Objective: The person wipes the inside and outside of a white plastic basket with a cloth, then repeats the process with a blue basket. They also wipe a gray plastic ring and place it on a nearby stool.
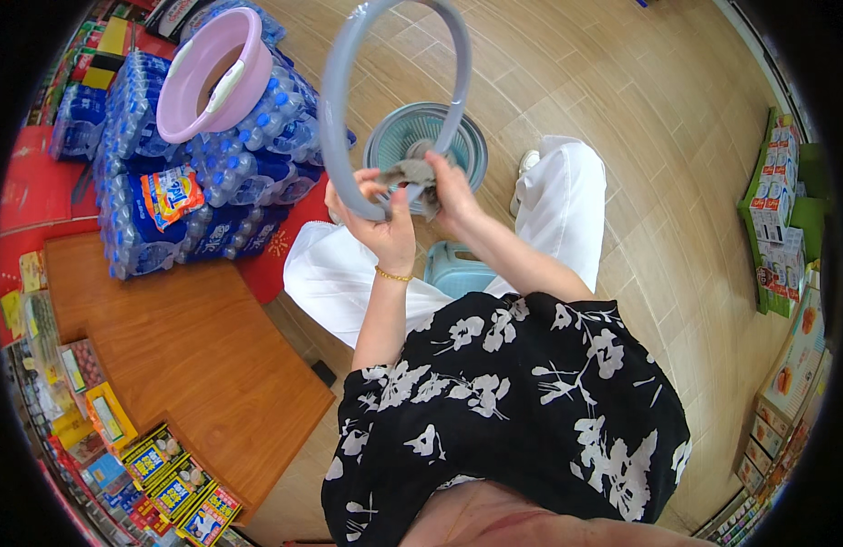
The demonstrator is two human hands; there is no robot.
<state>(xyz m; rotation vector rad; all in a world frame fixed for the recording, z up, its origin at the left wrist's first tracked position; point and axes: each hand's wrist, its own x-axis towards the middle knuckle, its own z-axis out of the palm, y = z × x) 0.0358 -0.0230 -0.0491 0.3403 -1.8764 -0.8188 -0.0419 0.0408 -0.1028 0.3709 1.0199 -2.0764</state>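
Observation:
A thick grey tube (pixel 336 130), bent into a large loop, rises in front of me above a round bucket (pixel 483 164). My left hand (pixel 380 229) is closed around the tube's lower left part. On the other side, my right hand (pixel 454 188) grips a crumpled grey cloth (pixel 415 172) against the tube, just above the bucket. The fingers and cloth hide part of the tube there, so I cannot tell whether its ends meet. Inside the bucket sits a teal ribbed basket (pixel 401 140), partly covered by my hands.
Shrink-wrapped water bottles (pixel 257 150) are stacked at left, bearing a pink basin (pixel 175 102) and an orange detergent packet (pixel 172 197). A wooden counter (pixel 189 342) adjoins them. Between my legs is a light blue plastic stool (pixel 456 267). Boxed goods (pixel 773 184) stand far right.

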